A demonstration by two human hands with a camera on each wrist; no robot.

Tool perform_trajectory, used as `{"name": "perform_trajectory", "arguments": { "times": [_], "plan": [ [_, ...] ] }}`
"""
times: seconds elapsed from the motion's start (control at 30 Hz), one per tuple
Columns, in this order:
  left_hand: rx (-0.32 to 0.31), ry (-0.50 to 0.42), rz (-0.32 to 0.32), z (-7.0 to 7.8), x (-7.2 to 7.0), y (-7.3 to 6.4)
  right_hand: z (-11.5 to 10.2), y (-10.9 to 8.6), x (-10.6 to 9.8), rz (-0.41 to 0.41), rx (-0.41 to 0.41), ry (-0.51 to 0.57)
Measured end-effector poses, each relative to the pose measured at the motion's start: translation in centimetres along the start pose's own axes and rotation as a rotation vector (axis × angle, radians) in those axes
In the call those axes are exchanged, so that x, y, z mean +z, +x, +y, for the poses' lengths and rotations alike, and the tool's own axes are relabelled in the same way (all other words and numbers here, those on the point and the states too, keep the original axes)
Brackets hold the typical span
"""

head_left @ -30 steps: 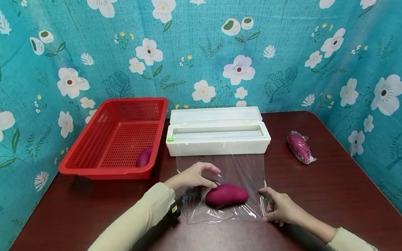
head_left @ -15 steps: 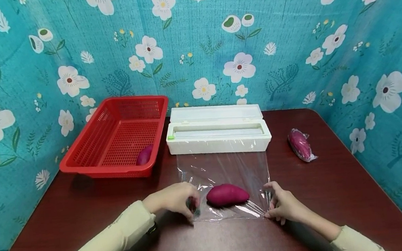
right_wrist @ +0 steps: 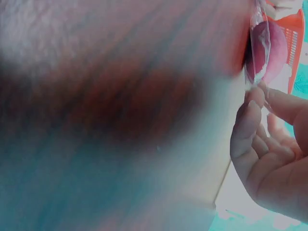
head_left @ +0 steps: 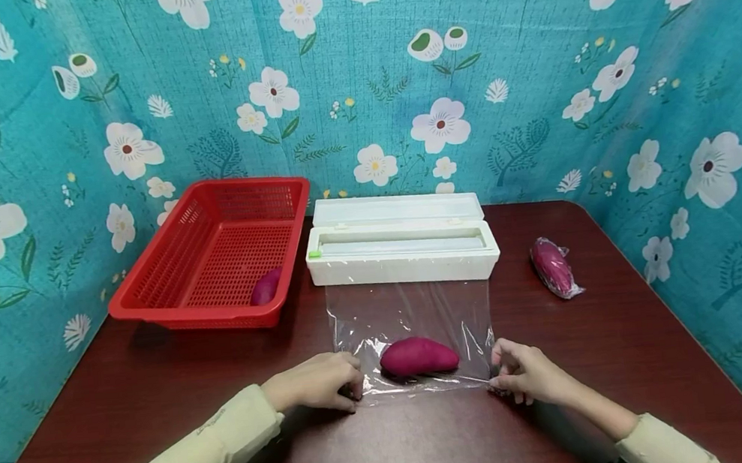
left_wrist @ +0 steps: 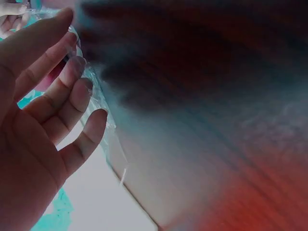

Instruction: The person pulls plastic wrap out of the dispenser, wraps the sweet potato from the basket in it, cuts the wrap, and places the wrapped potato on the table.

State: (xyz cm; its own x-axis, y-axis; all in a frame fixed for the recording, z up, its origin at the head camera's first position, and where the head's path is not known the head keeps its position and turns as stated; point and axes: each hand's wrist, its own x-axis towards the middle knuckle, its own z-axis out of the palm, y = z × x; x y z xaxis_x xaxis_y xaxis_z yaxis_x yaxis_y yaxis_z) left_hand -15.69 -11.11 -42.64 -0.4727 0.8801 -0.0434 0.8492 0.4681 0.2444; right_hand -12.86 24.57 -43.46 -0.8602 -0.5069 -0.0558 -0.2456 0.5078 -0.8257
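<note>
A purple sweet potato [head_left: 419, 356] lies on a sheet of clear plastic wrap [head_left: 413, 306], which runs forward from the white wrap dispenser box [head_left: 405, 267]. At the sheet's front left corner, my left hand [head_left: 319, 382] pinches the film; in the left wrist view the film edge passes along the fingertips [left_wrist: 98, 120]. My right hand [head_left: 530, 373] pinches the front right corner between thumb and curled fingers. The right wrist view shows the film drawn up in front of the sweet potato [right_wrist: 274, 53]. Neither hand touches the sweet potato.
A red basket [head_left: 193, 314] at the back left holds another sweet potato [head_left: 265, 287]. To the right lies a sweet potato wrapped in film [head_left: 554, 268]. The dispenser's lid [head_left: 397, 208] stands open at the back. A flowered curtain surrounds the dark table [head_left: 428, 452].
My left hand has left the sweet potato and moved left and forward to the film's front left corner. The film's front edge has risen slightly. My right hand keeps its corner.
</note>
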Motion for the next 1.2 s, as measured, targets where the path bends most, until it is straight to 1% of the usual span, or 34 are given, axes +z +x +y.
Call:
{"name": "perform_trajectory", "arguments": {
  "times": [0.13, 0.17, 0.23, 0.3, 0.37, 0.43, 0.5, 0.57, 0.63, 0.73, 0.83, 0.9, 1.0, 1.13, 1.2],
  "plan": [
    [0.004, -0.039, 0.041, -0.5, 0.2, -0.1, 0.0, 0.1, -0.5, -0.065, -0.043, -0.01],
    [0.011, -0.063, 0.059, -0.6, 0.3, -0.1, 0.0, 0.1, -0.6, -0.079, -0.052, -0.014],
    [0.027, -0.149, 0.1, -1.0, 0.5, -0.1, -0.1, 0.2, -0.8, -0.101, -0.061, -0.018],
    [0.034, -0.25, 0.144, -1.4, 0.8, -0.1, -0.1, 0.2, -1.0, -0.114, -0.049, -0.017],
    [0.028, -0.383, 0.174, -1.8, 1.0, -0.2, 0.0, 0.2, -1.1, -0.12, -0.036, -0.003],
    [-0.005, -0.492, 0.19, -2.1, 1.1, -0.2, 0.1, 0.2, -1.0, -0.105, -0.053, -0.017],
    [-0.038, -0.552, 0.202, -2.4, 1.2, -0.3, 0.2, 0.3, -0.8, -0.071, -0.086, -0.038],
    [-0.064, -0.577, 0.215, -2.6, 1.2, -0.2, 0.3, 0.5, -0.5, -0.012, -0.143, -0.078],
    [-0.087, -0.58, 0.234, -2.8, 1.3, -0.1, 0.4, 0.7, -0.2, 0.072, -0.208, -0.146],
    [-0.103, -0.585, 0.271, -3.0, 1.3, 0.2, 0.4, 1.0, 0.0, 0.201, -0.278, -0.234],
    [-0.133, -0.606, 0.298, -3.1, 1.3, 0.4, 0.3, 1.3, 0.0, 0.285, -0.335, -0.303],
    [-0.162, -0.645, 0.304, -3.1, 1.3, 0.5, 0.3, 1.4, -0.2, 0.307, -0.371, -0.323],
    [-0.222, -0.69, 0.31, -3.2, 1.4, 0.6, 0.4, 1.7, -0.5, 0.306, -0.44, -0.332],
    [-0.289, -0.738, 0.32, -3.2, 1.5, 0.9, 0.3, 2.2, -0.8, 0.262, -0.518, -0.278],
    [-0.308, -0.782, 0.32, -3.1, 1.4, 0.9, 0.0, 2.3, -0.9, 0.225, -0.527, -0.216]
  ]
}}
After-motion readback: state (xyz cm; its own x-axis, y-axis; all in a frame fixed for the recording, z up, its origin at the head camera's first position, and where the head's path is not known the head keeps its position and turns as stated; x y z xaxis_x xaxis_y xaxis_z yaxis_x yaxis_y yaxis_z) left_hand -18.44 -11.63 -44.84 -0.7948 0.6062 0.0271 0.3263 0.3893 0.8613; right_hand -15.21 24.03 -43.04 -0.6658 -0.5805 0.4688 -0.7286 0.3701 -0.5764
